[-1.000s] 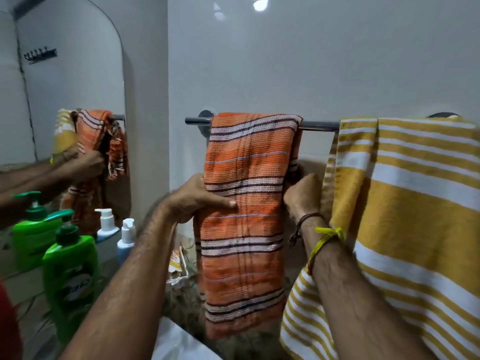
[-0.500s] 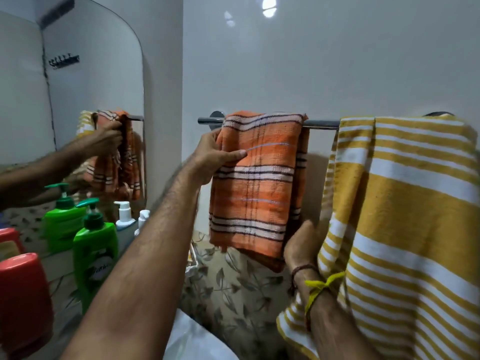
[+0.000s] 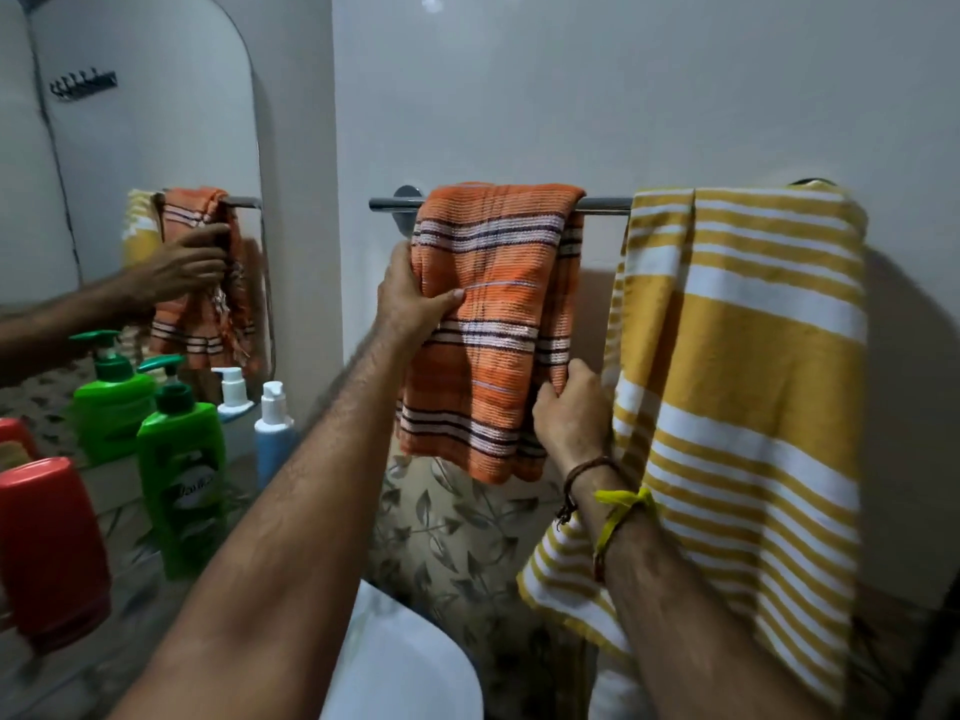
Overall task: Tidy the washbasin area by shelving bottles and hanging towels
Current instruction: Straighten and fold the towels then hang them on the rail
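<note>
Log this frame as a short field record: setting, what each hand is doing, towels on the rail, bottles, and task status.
setting: washbasin corner, with mirror
left hand: grips orange towel at its left edge
right hand: pinches the orange towel's right edge, lower down
rail: orange towel draped at left, yellow towel draped at right
bottles: green bottle, blue bottle, red bottle standing by the mirror
status: both towels on the rail, orange one in both hands

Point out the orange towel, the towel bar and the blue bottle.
orange towel (image 3: pixel 498 314): head view, middle of the front fold.
towel bar (image 3: pixel 605 204): head view, bare stretch between the two towels.
blue bottle (image 3: pixel 274 441): head view, its body.
</note>
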